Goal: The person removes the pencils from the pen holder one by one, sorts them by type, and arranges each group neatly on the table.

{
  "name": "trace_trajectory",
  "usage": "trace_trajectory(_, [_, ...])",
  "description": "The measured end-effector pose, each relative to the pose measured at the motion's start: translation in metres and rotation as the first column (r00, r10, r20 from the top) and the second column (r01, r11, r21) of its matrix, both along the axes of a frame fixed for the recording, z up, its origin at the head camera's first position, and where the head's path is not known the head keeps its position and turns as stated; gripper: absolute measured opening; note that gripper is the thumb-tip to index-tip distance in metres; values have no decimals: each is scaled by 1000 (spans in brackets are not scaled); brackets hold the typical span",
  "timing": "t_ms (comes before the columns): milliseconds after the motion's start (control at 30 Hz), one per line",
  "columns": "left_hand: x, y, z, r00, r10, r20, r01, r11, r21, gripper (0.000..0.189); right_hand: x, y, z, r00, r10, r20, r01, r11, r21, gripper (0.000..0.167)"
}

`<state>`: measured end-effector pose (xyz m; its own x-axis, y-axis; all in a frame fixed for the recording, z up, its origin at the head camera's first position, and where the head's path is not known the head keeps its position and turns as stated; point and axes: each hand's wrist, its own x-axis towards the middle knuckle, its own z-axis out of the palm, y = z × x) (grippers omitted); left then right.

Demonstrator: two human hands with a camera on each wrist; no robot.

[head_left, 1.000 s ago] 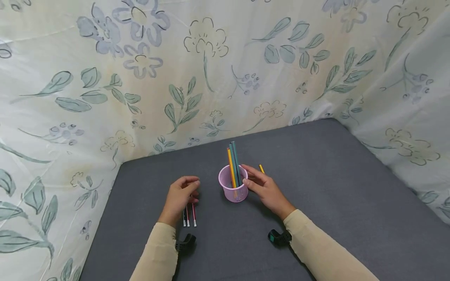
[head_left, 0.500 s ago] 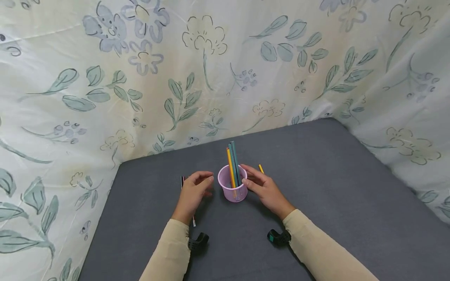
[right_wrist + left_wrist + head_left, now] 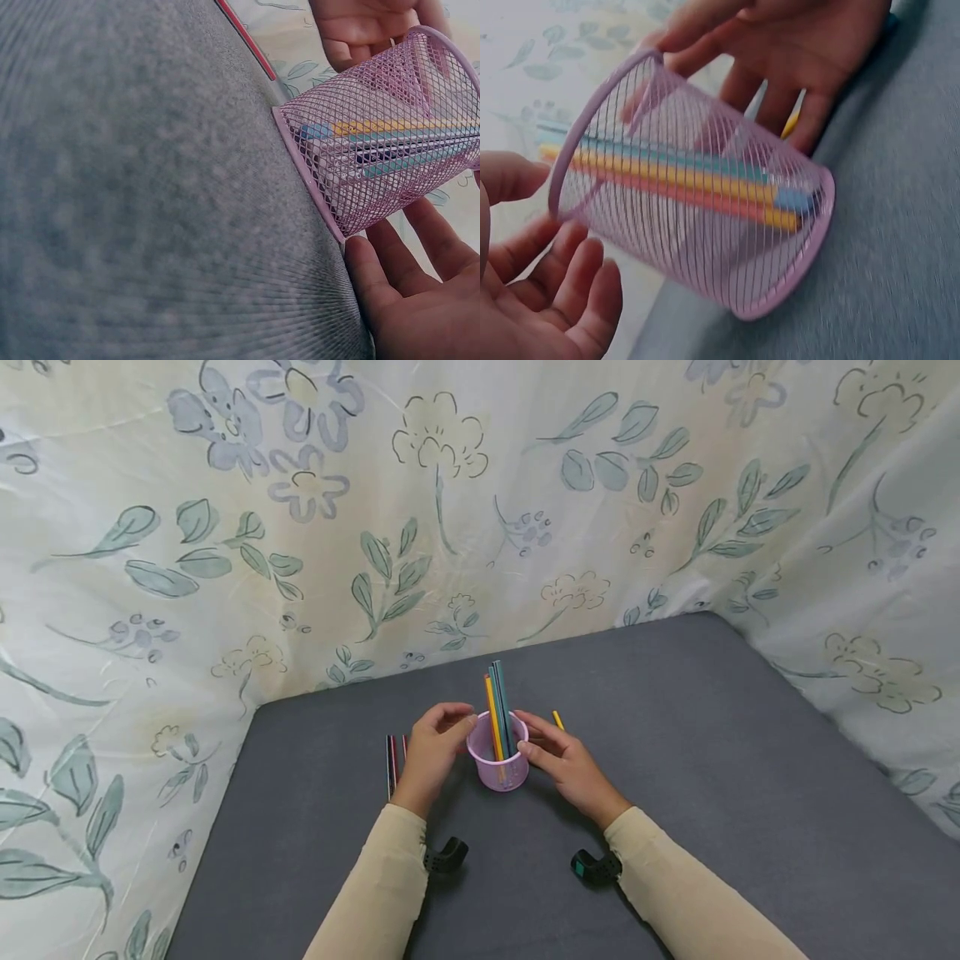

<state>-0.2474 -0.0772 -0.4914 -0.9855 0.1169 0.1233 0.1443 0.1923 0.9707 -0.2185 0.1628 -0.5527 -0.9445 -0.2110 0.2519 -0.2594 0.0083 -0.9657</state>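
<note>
A pink mesh pencil cup [image 3: 504,778] stands upright on the dark grey table, with several pencils [image 3: 498,710] in yellow, orange and teal leaning inside it. On its right side, my right hand [image 3: 567,767] holds the cup, thumb at the rim and fingers spread along the outer wall. My left hand [image 3: 433,752] is at the cup's left side, thumb and fingertips right at the rim, the fingers loosely bent. Through the mesh in the left wrist view, pencil ends [image 3: 784,214] show near the cup's base.
Dark and red pencils [image 3: 391,764] lie on the table [image 3: 697,760] left of the cup, partly hidden behind the left hand. A yellow pencil [image 3: 558,720] sticks out beyond the right hand. Floral fabric [image 3: 322,560] encloses the back and sides.
My left hand has moved right and away from me, from over the loose pencils to the cup's left rim. The right hand and the cup stay in place.
</note>
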Motion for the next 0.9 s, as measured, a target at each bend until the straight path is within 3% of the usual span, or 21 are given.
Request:
trace_trajectory(167, [-1,16,7,999,29,-40,-30,999,-30,36,0,0,0,1000,7,0,-7,1000,-3,54])
trace_trajectory(367, [0,28,10,995,47,-93,-49,998,-25,23,0,1,0,1000,17,7,-17,1000,-23,53])
trace_trajectory(567, [1,35,8,988,33,-148,-44,996,-71,16,1,1,0,1000,10,5,-9,1000,-12,53])
trace_trajectory(900, [5,41,3,982,76,-173,-92,992,-91,22,2,1,-2,1000,7,-3,-7,1000,-6,53])
